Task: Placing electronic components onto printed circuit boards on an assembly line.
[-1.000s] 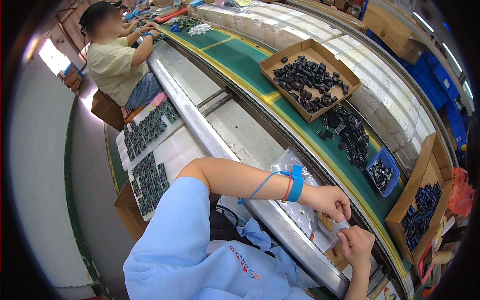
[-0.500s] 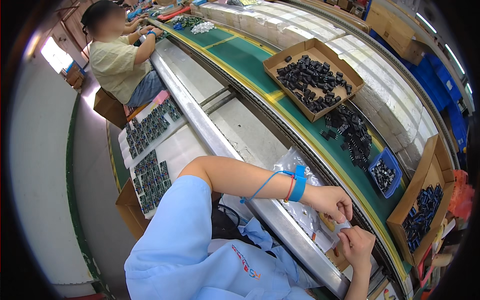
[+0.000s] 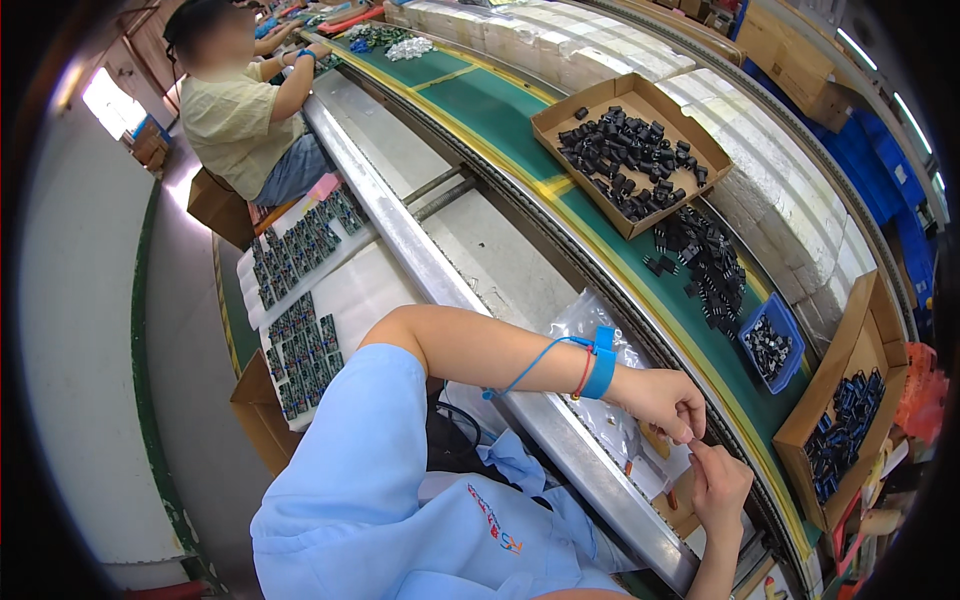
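My left hand [image 3: 665, 402] reaches across the metal rail with bent fingers, thumb and fingertips drawn together. A blue wrist strap [image 3: 600, 365] with a thin cord is around that wrist. Just below it, my right hand [image 3: 720, 487] is closed in a pinch, its fingertips meeting those of the left hand. Whatever lies between the fingertips is too small and hidden to make out. Beneath the hands are a clear plastic bag [image 3: 612, 428] and a tool with a yellowish handle [image 3: 655, 443], partly covered by my left hand.
Beyond the rail [image 3: 445, 270] runs a green conveyor belt [image 3: 500, 115]. On it are a cardboard tray [image 3: 545, 128] of black cylindrical parts, loose black pronged parts [image 3: 705, 270] and a blue bin [image 3: 797, 350]. Another carton [image 3: 800, 440] holds dark cylinders. Circuit boards [image 3: 300, 255] lie left; a co-worker [image 3: 230, 120] sits farther along.
My right hand has risen slightly, and its fingertips now meet those of my left hand. A whitish patch seen between the hands earlier no longer shows there. My left hand has barely moved.
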### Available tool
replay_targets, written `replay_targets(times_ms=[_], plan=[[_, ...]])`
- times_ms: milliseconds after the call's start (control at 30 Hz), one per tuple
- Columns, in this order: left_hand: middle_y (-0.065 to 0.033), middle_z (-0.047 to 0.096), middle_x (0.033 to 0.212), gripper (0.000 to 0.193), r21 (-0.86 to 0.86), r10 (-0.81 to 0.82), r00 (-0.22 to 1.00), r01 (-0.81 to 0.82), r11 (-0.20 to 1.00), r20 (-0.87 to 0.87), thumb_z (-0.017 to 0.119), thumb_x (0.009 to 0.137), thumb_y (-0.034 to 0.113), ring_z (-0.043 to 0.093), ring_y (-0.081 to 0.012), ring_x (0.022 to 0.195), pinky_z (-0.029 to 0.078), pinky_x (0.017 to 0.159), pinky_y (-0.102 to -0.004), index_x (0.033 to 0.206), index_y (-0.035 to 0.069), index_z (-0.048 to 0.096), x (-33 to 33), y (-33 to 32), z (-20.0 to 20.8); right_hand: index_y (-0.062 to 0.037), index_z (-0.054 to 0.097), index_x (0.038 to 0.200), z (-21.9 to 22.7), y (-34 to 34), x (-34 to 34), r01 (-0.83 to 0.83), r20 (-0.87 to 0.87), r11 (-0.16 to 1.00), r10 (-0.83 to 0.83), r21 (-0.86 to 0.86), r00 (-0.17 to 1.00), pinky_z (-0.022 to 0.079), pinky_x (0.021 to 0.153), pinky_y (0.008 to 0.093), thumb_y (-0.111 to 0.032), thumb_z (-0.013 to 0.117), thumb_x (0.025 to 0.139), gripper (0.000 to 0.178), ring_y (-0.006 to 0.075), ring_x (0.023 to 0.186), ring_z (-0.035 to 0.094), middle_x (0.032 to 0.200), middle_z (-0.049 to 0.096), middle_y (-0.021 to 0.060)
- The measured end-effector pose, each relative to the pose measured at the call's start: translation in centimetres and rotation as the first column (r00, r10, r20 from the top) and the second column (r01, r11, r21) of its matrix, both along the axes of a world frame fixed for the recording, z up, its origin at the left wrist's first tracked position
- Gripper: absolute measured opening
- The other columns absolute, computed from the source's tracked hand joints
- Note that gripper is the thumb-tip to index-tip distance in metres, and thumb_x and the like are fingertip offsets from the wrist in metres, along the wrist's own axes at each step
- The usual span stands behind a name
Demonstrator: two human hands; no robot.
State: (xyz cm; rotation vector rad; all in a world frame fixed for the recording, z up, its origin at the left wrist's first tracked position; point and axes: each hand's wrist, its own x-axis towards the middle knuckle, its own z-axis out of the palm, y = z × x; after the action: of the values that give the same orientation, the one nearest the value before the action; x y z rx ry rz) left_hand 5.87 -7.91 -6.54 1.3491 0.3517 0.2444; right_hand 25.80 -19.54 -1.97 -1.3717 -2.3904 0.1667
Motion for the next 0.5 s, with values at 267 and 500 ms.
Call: replay_targets(times_ms=[267, 500], plan=[[-0.0075, 0.07, 0.085, 0.02, 0.004, -0.001, 1.0, 0.001, 1.0, 0.009, 0.066, 0.088, 0.007, 0.064, -0.0109, 0.07, 0.052, 0.062, -0.0245, 0.106, -0.002, 0.066, -0.18, -0.07, 0.07, -0.0032, 0.064, 0.091, 0.18, 0.12, -0.21, -0.005, -0.014, 1.0, 0.005, -0.002, 1.0, 0.045, 0.054, 0.035, 0.004, 0.067, 0.073, 0.02, 0.027, 0.061, 0.061, 0.074, 0.061, 0.0097], [-0.0073, 0.068, 0.085, 0.024, -0.003, -0.031, 1.0, 0.031, 1.0, 0.002, 0.067, 0.089, 0.01, 0.064, -0.011, 0.073, 0.053, 0.064, -0.0252, 0.109, -0.003, 0.065, -0.07, -0.02, 0.14, -0.0038, 0.065, 0.094, 0.07, -0.09, 0.14, -0.014, -0.013, 1.0, 0.014, 0.002, 1.0, 0.045, 0.054, 0.0353, 0.001, 0.07, 0.074, 0.021, 0.0266, 0.06, 0.06, 0.074, 0.06, 0.0097]])
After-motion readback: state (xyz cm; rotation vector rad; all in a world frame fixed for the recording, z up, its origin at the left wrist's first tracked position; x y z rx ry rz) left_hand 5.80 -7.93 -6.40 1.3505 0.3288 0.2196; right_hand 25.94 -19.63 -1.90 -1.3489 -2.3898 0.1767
